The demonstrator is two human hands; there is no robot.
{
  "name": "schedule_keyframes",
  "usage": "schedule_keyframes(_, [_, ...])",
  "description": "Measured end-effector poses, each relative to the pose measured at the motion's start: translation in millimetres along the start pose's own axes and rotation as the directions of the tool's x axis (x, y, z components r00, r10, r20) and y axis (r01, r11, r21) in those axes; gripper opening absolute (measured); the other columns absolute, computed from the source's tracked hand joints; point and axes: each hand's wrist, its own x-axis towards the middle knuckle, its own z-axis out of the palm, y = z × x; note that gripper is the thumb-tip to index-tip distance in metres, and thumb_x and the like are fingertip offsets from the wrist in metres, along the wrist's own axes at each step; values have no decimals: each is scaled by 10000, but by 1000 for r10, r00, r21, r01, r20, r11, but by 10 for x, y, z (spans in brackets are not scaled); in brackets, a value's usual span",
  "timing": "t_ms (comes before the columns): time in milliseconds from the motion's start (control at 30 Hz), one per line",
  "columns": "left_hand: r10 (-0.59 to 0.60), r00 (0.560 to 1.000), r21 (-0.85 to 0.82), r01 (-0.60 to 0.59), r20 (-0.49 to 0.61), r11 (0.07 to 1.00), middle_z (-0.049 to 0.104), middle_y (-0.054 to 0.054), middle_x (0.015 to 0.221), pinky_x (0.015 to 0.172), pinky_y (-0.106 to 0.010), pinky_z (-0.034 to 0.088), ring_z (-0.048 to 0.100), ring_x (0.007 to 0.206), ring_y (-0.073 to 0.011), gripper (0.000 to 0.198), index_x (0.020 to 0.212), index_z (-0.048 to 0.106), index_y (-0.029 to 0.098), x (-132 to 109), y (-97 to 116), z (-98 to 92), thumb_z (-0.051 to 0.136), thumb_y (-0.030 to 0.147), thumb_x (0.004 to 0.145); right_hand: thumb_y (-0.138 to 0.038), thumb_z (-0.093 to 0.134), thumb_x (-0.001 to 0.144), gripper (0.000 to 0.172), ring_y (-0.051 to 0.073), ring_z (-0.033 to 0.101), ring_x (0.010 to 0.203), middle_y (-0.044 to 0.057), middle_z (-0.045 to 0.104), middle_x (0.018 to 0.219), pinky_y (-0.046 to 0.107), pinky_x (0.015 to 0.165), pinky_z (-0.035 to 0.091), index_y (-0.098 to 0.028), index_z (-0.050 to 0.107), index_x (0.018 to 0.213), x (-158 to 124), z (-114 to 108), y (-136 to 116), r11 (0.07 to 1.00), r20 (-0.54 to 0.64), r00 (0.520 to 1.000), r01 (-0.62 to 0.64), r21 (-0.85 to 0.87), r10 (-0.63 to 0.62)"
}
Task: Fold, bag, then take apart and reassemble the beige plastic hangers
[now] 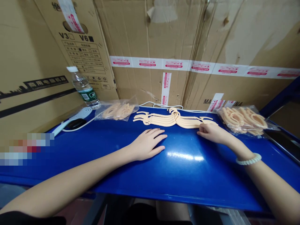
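Note:
Several cream-coloured clothes hangers (162, 120) lie side by side on the blue table (178, 178), their hooks bunched at the middle. My left hand (148, 144) rests palm down on the tabletop just in front of them, fingers spread and holding nothing. At the right end of the row, my right hand (212, 132) is closed with its fingers curled over a hanger's arm; the fingers hide the exact grip. A pale beaded bracelet (248, 159) circles the right wrist.
Clear bags of hangers lie at left (119, 111) and right (243, 120). A water bottle (85, 90) stands at the back left beside a white cable (79, 127) and a black oval object (75, 123). Cardboard boxes (150, 37) wall off the back. A dark flat device (284, 143) lies far right.

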Motion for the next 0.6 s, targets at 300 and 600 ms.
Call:
schedule_keyframes(300, [-8,1000,0,8,8,1000,486,-113,1528,1142,-528,384,447,1404,-330,496,1430,515,196,-1,17,-23,404,466,1029,-25,482,726,183,202,574,740,55,648,766,270,659,373,-200,532,723,-24,-81,30,999,65,998,19,41,-22])
schedule_keyframes(600, [-8,1000,15,7,22,1000,469,-109,1542,1149,-524,379,431,1417,-330,507,1442,503,198,-2,5,-13,386,475,1033,21,433,624,241,210,524,729,53,606,738,277,662,362,-203,492,690,-76,-162,-18,997,121,991,41,67,-49])
